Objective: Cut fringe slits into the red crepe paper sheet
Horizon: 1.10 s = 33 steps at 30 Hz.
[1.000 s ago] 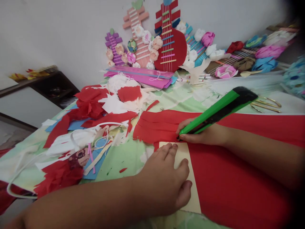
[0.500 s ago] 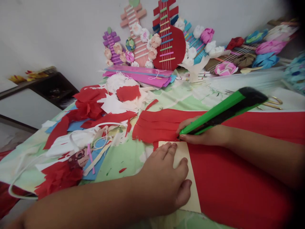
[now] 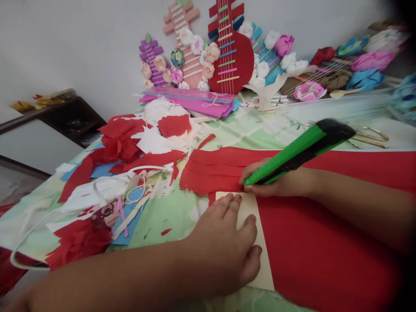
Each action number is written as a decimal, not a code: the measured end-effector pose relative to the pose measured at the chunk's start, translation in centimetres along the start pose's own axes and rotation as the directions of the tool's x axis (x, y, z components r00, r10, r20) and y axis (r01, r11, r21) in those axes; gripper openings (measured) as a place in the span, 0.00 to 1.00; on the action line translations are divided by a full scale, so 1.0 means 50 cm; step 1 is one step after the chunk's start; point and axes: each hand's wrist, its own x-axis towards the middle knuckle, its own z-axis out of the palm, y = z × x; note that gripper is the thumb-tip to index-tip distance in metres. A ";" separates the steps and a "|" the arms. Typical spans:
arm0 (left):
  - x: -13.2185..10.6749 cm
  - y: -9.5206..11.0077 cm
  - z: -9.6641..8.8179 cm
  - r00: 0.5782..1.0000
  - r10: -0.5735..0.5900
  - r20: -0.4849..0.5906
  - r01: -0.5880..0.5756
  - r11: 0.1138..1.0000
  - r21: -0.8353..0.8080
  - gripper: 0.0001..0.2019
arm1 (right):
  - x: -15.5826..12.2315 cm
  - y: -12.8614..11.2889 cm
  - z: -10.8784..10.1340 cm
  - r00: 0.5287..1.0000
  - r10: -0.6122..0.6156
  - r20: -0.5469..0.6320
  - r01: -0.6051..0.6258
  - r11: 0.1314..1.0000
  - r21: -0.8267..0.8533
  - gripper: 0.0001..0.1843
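Observation:
My right hand (image 3: 276,182) is closed round a green and black utility knife (image 3: 299,151), its tip down at the top edge of a tan card strip (image 3: 260,242). My left hand (image 3: 227,242) lies flat on that strip, fingers stretched out, pressing it onto a large red paper sheet (image 3: 318,247). Beyond the knife tip the red sheet is slit into several parallel strips (image 3: 211,171).
Red, white and blue paper scraps (image 3: 123,160) litter the green patterned tablecloth (image 3: 169,212) on the left. Paper guitars (image 3: 232,52) and paper flowers (image 3: 308,92) line the wall behind. Gold-handled scissors (image 3: 370,136) lie at the right. A dark shelf (image 3: 71,117) stands at the left.
The knife and both hands stay almost in place; the view has shifted slightly.

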 end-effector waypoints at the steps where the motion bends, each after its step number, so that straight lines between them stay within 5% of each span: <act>1: -0.001 0.000 0.000 1.000 0.000 0.003 0.000 1.000 -0.001 0.21 | -0.001 0.000 0.000 1.000 0.003 -0.009 -0.003 1.000 0.011 0.11; 8: 0.000 -0.004 0.000 1.000 0.010 -0.006 -0.010 1.000 -0.006 0.21 | -0.009 -0.003 -0.004 0.994 0.065 -0.094 -0.050 0.987 0.150 0.10; 22: 0.007 -0.006 -0.004 0.999 0.044 -0.024 -0.045 0.999 -0.011 0.16 | -0.001 0.003 -0.009 1.000 -0.006 0.000 0.006 1.000 0.025 0.11; 33: 0.006 -0.007 -0.008 0.991 -0.015 0.130 0.016 1.000 -0.003 0.16 | -0.009 0.013 -0.015 0.988 0.153 0.007 -0.152 0.977 0.147 0.14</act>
